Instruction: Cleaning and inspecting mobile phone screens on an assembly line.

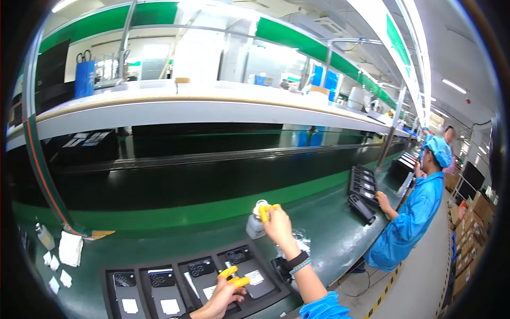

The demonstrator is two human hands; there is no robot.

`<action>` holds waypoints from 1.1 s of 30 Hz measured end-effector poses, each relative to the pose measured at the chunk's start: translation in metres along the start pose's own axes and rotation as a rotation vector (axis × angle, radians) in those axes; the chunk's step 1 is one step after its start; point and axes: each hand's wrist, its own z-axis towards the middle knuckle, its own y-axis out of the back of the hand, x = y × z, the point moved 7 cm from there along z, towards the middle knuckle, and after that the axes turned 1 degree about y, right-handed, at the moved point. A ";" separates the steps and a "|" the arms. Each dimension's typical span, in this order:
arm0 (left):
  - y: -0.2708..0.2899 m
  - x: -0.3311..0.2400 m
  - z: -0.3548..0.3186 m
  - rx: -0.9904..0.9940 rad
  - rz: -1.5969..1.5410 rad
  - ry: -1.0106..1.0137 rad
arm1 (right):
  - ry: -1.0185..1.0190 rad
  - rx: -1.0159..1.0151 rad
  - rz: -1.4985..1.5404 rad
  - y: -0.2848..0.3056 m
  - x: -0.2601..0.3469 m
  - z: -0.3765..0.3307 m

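Yellow finger cots cover some fingertips on both hands. My right hand [278,226] reaches to the top of a squat whitish dispenser bottle [255,227] on the bench. Its fingers are drawn together at the pale round cap; whatever they pinch is too small to make out. Over the right part of a black compartment tray [106,287], my left hand [223,299] hovers with its fingers apart and nothing visible in them. Several dark phones lie in the tray, among them a leftmost phone [126,290] and a neighbouring phone [163,287], each with a white label.
At the left lie a folded white cloth [70,249], small white pieces [66,278] and a small bottle [45,237]. Clear plastic [300,240] sits by my right wrist. A co-worker in blue [414,218] handles another black tray [363,183] farther right. A shelf [212,103] runs above.
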 end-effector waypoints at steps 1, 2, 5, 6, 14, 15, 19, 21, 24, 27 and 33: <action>0.001 0.002 -0.001 -0.026 0.031 0.001 | 0.007 -0.013 0.007 -0.003 -0.002 0.000; -0.002 0.000 -0.004 -0.015 0.035 -0.008 | 0.013 -0.029 0.010 -0.005 -0.005 0.001; -0.004 -0.006 -0.007 -0.045 0.049 -0.036 | -0.009 -0.110 0.099 -0.012 -0.006 -0.002; -0.008 -0.012 -0.007 -0.056 0.188 -0.034 | -0.003 -0.098 0.107 -0.015 -0.009 -0.001; -0.003 -0.036 0.014 -0.197 0.924 -0.247 | -0.068 -0.129 0.298 -0.013 -0.024 -0.007; -0.004 -0.035 0.019 -0.173 0.962 -0.244 | -0.052 -0.137 0.288 -0.011 -0.022 -0.008; -0.004 -0.015 0.038 -0.148 0.803 -0.187 | -0.004 -0.134 0.252 -0.010 -0.012 -0.007; 0.002 -0.006 0.047 -0.185 0.571 -0.256 | 0.025 -0.145 0.251 -0.009 -0.008 -0.007; 0.018 -0.012 0.043 -0.224 0.613 -0.263 | 0.053 -0.128 0.261 -0.005 -0.003 -0.007; 0.022 -0.029 0.028 -0.127 0.357 -0.355 | 0.085 -0.148 0.194 -0.004 -0.006 -0.010; 0.028 -0.063 -0.002 -0.111 -0.089 -0.289 | 0.094 -0.133 0.234 -0.006 -0.007 -0.009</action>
